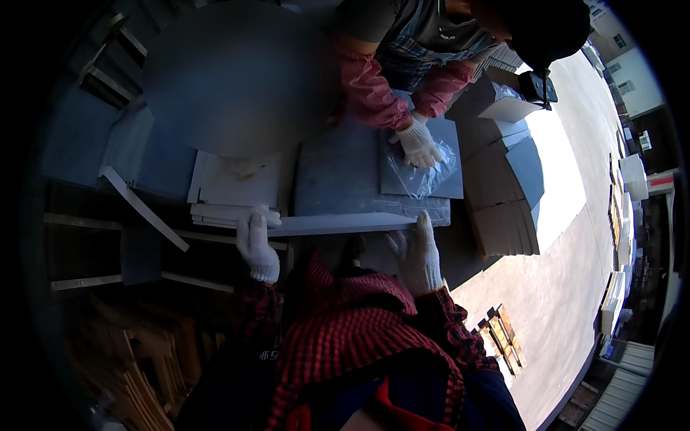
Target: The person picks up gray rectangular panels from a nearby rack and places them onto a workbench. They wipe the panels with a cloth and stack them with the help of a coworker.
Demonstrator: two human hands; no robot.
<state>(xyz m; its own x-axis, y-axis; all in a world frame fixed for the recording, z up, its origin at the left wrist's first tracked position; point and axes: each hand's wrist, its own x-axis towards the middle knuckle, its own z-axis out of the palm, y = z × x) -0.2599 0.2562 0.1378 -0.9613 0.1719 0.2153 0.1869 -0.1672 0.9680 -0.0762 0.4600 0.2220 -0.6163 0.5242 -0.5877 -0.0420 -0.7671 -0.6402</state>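
Both my hands wear white knit gloves. A long, pale flat board [345,224] is seen nearly edge-on between them, at the near side of a grey work surface [334,179]. At its left end, my left hand [257,246] is closed with the fingers curled at the edge. My right hand [421,255] holds the right end, its fingers pointing up along the edge and the thumb spread leftward. Across from me, a co-worker's gloved hands [420,144] press on a clear plastic bag [431,176] over a grey square panel [402,183].
White flat sheets [237,188] lie stacked left of the work surface. To the right stands a tall stack of cardboard [503,194], with an open carton [503,100] behind it. A pale strip [144,208] slants at the left. Brown boards [144,366] stand at lower left, and a pallet [502,337] lies on the floor.
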